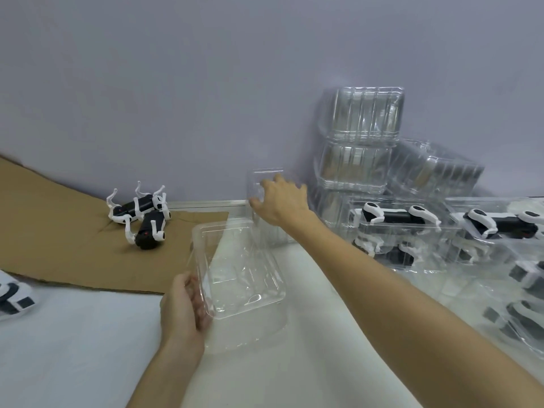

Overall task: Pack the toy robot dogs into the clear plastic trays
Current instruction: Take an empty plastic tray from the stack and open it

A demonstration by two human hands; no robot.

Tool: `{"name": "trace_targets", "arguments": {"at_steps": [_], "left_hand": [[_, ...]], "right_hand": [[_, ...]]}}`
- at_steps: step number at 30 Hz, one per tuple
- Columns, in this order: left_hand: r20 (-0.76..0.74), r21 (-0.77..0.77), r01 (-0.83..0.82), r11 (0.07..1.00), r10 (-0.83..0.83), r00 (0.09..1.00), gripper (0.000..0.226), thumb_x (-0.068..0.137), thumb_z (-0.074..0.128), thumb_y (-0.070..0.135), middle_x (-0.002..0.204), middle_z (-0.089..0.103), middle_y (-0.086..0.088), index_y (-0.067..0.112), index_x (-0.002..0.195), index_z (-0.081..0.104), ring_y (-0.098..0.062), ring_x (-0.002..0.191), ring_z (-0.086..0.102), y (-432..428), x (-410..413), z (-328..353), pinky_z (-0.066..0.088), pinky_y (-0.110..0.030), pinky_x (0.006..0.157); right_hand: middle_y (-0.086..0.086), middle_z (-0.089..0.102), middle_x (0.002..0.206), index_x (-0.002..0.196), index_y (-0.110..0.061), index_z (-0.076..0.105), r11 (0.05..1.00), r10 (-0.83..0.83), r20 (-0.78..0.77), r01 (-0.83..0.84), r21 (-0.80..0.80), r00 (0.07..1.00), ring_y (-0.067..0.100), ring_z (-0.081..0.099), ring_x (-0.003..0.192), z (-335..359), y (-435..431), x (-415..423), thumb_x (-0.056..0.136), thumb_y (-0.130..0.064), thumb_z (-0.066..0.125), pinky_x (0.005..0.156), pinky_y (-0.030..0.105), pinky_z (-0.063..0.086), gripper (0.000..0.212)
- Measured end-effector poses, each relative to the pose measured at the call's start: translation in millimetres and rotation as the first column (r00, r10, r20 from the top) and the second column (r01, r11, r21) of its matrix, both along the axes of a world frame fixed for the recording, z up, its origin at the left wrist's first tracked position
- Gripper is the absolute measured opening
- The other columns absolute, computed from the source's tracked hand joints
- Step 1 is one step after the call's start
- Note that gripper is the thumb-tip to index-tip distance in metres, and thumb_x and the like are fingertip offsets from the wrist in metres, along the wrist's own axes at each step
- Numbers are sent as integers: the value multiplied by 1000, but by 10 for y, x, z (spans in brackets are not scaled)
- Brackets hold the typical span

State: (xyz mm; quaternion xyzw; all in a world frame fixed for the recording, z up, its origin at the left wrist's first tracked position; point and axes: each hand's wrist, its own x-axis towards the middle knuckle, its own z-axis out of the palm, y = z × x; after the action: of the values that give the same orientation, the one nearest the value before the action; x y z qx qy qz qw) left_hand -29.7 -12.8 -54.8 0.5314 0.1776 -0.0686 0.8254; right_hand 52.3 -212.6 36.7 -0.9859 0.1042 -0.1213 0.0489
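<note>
On brown cardboard point(73, 245) at left, two toy robot dogs point(141, 219) lie toppled. Left hand point(182, 307) curls its fingers round the flat clear tray point(244, 269); right hand point(279, 201) grips the upright clear tray point(265, 176). Packed trays point(406, 228) sit at far right.

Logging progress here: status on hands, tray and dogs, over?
Left hand grips empty clear tray at its near corner. Right hand grips second clear tray, upright. Two toy robot dogs loose on cardboard, nothing blocking.
</note>
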Motion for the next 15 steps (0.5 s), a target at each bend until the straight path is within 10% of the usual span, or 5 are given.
{"name": "trace_targets", "arguments": {"at_steps": [11, 15], "left_hand": [[-49, 8, 96, 995, -96, 994, 18, 90, 56, 26, 48, 47, 7, 21, 74, 62, -7, 35, 44, -54, -88, 119, 35, -14, 33], [-44, -51, 152, 987, -154, 987, 19, 93, 49, 23, 50, 41, 6, 17, 83, 64, -8, 36, 37, 25, -71, 160, 27, -13, 30]], "right_hand": [[14, 59, 137, 134, -15, 55, 998, 67, -182, -69, -5, 981, 35, 50, 131, -248, -122, 12, 104, -57, 28, 117, 65, 13, 58], [10, 60, 133, 128, -11, 60, 926, 143, 34, -146, 348, 989, 29, 52, 128, -121, -144, -116, 103, -43, 47, 119, 55, 22, 43]]}}
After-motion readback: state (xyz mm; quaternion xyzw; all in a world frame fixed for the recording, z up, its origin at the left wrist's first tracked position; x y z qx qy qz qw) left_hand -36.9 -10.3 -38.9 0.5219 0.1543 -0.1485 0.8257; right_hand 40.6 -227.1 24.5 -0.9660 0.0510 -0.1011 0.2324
